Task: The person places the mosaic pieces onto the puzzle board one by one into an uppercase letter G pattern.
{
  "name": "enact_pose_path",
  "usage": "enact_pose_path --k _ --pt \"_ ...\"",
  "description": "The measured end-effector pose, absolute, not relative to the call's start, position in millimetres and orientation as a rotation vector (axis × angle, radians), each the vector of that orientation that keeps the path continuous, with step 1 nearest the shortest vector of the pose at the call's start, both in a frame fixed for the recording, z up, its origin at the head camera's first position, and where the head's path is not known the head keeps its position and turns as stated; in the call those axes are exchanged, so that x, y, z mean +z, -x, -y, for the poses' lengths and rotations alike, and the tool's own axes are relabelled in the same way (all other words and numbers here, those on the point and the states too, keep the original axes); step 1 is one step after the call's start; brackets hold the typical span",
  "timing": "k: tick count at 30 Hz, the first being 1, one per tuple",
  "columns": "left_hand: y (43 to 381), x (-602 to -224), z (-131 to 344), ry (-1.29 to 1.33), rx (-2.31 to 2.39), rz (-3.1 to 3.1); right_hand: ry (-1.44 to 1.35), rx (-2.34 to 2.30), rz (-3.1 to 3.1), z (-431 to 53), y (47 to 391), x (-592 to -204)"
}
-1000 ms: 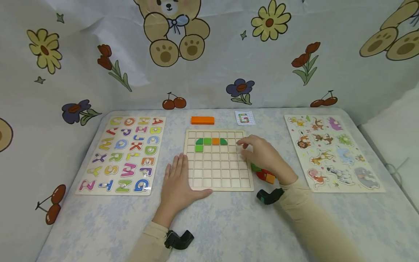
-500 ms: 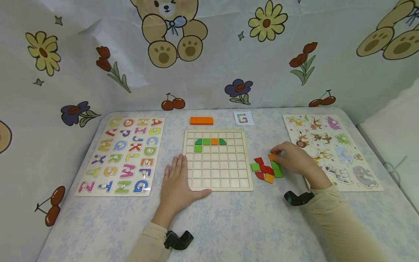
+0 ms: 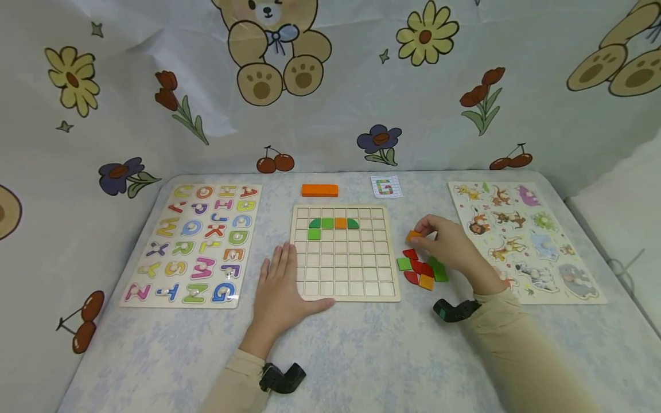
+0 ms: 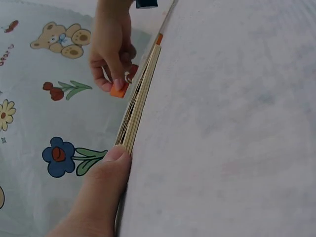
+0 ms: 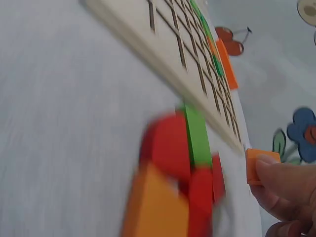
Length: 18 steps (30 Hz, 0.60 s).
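Note:
A wooden grid board point(image 3: 341, 258) lies in the middle of the table. Near its far left it bears green pieces point(image 3: 327, 222), square and rounded, and an orange square point(image 3: 340, 222). My left hand point(image 3: 281, 292) rests along the board's left side with fingers straight, its thumb point(image 4: 111, 163) touching the front edge. Right of the board, my right hand point(image 3: 441, 241) pinches an orange square block point(image 5: 254, 165) between thumb and fingers, held off the table. Below it lies a loose pile of red pieces point(image 3: 420, 268), green pieces point(image 3: 438, 269) and an orange block point(image 3: 426, 281).
A letter puzzle board point(image 3: 191, 246) lies to the left and an animal puzzle board point(image 3: 521, 241) to the right. Behind the grid are an orange bar point(image 3: 319, 190) and a small card point(image 3: 386, 186) with a coloured G-like pattern. A printed cloth point(image 3: 330, 132) hangs at the back.
My right hand moved from beside the board to the pile at the right, took hold of an orange square block and came back left with it. My left hand stayed still.

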<state>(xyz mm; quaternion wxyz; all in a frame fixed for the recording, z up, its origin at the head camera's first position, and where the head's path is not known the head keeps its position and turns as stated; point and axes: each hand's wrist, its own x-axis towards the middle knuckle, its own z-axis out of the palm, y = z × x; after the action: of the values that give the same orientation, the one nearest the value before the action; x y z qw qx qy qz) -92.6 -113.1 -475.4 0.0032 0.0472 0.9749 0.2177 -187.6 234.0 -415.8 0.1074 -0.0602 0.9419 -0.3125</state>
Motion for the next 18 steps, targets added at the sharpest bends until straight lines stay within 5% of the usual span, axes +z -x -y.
enact_pose_path --k 18 --pt "93.4 -473.6 116.6 -0.172 0.66 -3.047 0.552 -1.098 -2.659 -86.7 197.9 -427.8"
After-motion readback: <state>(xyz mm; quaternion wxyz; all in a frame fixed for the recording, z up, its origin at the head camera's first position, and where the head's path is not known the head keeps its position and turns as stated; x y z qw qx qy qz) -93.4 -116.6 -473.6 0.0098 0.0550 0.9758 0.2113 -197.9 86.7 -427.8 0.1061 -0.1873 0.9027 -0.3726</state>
